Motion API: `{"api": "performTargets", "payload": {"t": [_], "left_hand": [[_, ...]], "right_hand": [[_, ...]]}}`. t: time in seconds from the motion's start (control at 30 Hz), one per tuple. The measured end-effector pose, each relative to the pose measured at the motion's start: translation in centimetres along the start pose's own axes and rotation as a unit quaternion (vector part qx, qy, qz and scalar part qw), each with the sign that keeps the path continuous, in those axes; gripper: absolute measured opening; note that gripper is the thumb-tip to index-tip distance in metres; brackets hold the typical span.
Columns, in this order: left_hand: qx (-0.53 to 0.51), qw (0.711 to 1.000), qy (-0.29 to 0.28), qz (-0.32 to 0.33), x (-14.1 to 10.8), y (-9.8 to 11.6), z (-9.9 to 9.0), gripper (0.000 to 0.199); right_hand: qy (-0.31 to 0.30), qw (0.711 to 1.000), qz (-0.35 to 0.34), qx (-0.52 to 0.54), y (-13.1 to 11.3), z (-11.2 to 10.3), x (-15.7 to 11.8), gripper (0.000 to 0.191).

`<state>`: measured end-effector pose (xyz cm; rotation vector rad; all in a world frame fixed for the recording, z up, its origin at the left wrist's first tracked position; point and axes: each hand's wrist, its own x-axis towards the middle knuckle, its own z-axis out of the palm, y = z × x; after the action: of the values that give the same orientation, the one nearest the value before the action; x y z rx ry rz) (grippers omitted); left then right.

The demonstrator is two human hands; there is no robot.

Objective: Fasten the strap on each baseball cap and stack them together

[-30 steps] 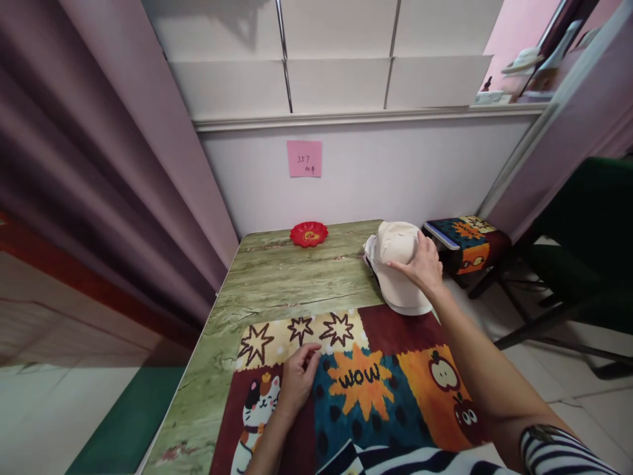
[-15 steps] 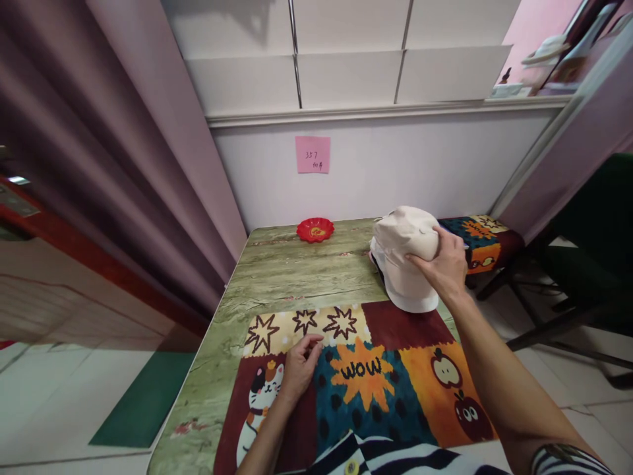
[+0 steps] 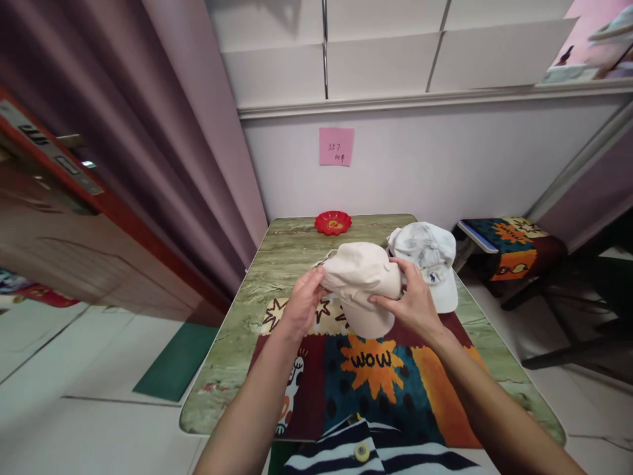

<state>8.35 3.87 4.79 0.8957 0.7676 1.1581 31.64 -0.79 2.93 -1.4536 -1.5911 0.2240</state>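
Note:
A cream baseball cap (image 3: 363, 277) is held between my two hands over the middle of the table, its brim pointing down toward me. My left hand (image 3: 305, 300) grips the cap's left edge, thumb and fingers closed on it. On the other side, my right hand (image 3: 410, 297) pinches the crown's right side. Just behind and to the right, a white cap with grey marbled patches (image 3: 425, 247) and a small dark blue emblem rests on the table. Beneath the held cap lies a colourful printed mat (image 3: 420, 396) with a "WOW" burst.
A red scalloped dish (image 3: 333, 223) sits at the back of the wood-patterned table (image 3: 222, 356). On the wall is a pink note (image 3: 336, 146). A purple curtain (image 3: 198, 132) hangs at left; a low stand with a similar mat (image 3: 514, 247) is at right.
My right hand has lifted the cream cap off the patterned white cap and brought it left toward the middle. My left hand has risen from the mat and taken its left edge.

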Motion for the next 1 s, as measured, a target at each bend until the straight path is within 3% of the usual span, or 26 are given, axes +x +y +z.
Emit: {"api": "performTargets", "payload": {"t": [0.17, 0.33, 0.5, 0.6, 0.7, 0.8, 1.0], "left_hand": [[-0.020, 0.999, 0.015, 0.044, 0.4, 1.8, 0.6, 0.038], [-0.038, 0.997, 0.023, 0.061, 0.8, 1.2, 0.0, 0.045], [0.010, 0.998, 0.041, -0.043, -0.3, -1.4, -1.8, 0.054], [0.024, 0.995, 0.034, -0.085, -1.5, -2.3, -2.8, 0.055], [0.027, 0.996, 0.020, -0.084, -1.6, -1.9, -3.5, 0.057], [0.013, 0.997, 0.013, -0.077, -0.7, -0.5, -3.6, 0.061], [0.026, 0.997, 0.006, 0.067, 1.4, 2.4, -1.1, 0.043]], "right_hand": [[0.017, 1.000, -0.007, 0.025, -1.1, 1.1, 0.2, 0.084], [-0.029, 0.997, 0.048, 0.051, -1.5, 1.8, -0.7, 0.087], [-0.048, 0.989, 0.118, 0.074, -1.1, 3.1, -0.4, 0.082], [-0.028, 0.987, 0.134, 0.084, -0.7, 4.1, -0.2, 0.084], [0.000, 0.992, 0.096, 0.083, -0.4, 4.8, -0.8, 0.084], [0.014, 0.997, 0.007, 0.077, -0.4, 4.9, -1.3, 0.079], [0.110, 0.983, -0.145, 0.007, 1.0, 4.9, -0.5, 0.062]]}}
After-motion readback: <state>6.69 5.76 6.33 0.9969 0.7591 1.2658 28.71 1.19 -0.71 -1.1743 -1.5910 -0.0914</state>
